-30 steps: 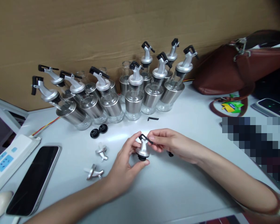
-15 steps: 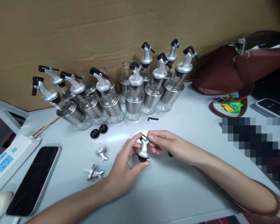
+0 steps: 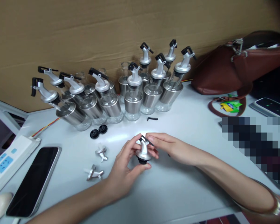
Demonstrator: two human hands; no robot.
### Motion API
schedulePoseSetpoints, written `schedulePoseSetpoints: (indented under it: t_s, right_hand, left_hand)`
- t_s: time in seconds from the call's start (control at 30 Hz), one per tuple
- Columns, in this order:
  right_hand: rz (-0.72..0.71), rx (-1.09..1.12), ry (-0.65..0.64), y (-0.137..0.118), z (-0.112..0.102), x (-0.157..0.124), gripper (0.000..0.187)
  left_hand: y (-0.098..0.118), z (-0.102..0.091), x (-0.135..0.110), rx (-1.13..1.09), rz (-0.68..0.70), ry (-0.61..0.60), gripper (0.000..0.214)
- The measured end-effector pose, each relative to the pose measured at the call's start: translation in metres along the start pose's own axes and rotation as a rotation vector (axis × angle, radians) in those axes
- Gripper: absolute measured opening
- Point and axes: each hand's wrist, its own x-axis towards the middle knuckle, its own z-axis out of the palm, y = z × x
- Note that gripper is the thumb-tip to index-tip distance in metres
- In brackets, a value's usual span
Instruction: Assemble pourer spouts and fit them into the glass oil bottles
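My left hand [image 3: 124,165] is closed around a silver pourer spout [image 3: 143,154], thumb at its black stopper base and index finger at the top. On the spout sits a black lever [image 3: 148,140], which my right hand [image 3: 168,144] pinches between thumb and fingers. Left of my hands lie two silver spouts without levers, one upper [image 3: 102,151] and one lower [image 3: 94,173]. Two black rubber stoppers [image 3: 98,131] rest behind them. A loose black lever [image 3: 152,119] lies in front of the bottles. A small black piece is mostly hidden under my right hand.
Several glass bottles with steel sleeves [image 3: 133,102] stand along the cardboard wall [image 3: 107,28], most with pourers fitted. A phone [image 3: 34,182] and a power strip [image 3: 11,158] lie at left. A brown bag [image 3: 214,73] and a green-yellow packet [image 3: 231,107] are at right.
Both hands stay on the pourer, with my right hand shifted slightly left and now covering more of the small black piece. The whole view has moved a little.
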Motion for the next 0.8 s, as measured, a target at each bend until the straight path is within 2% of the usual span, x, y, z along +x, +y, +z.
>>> schedulePoseSetpoints:
  t_s: [0.27,0.5,0.67,0.8]
  right_hand:
    - [-0.039,0.026,-0.051,0.000,-0.004,-0.001,0.045]
    - [-0.050,0.025,0.012,0.000,-0.001,-0.001,0.042]
    - [-0.045,0.346,-0.007,0.007,0.008,0.001,0.035]
    - [0.026,0.586,-0.159,0.009,0.015,0.002,0.035]
  left_hand:
    - [-0.001,-0.003,0.000,0.100,0.059,-0.014,0.070]
    - [-0.003,-0.004,-0.001,0.109,0.015,0.012,0.064]
    - [-0.002,-0.005,0.001,0.154,-0.065,0.108,0.061]
    - [0.001,-0.004,0.002,0.127,-0.100,0.076,0.061]
